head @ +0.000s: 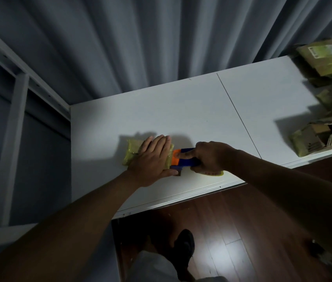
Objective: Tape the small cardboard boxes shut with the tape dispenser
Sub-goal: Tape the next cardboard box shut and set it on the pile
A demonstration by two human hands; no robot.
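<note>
Taping one box, pile still waiting

Left hand point(153, 157) lies flat, fingers straight, pressing a small box point(132, 152) onto the white table point(181, 110). Right hand point(212, 157) grips the blue-orange tape dispenser point(183, 157) at the box's right edge, forefinger along its top. Looks mid-strip. Heap of boxes point(323, 110) at far right, at least one with flaps open, so plenty left

a small flat cardboard box point(134, 151), wrapped in glossy yellowish tape, lies on the white bench point(201, 110) near its front edge. the blue and orange tape dispenser point(183, 158) sits against the box's right end. more boxes point(327, 110) are piled at the bench's far right, one with open flaps.
</note>
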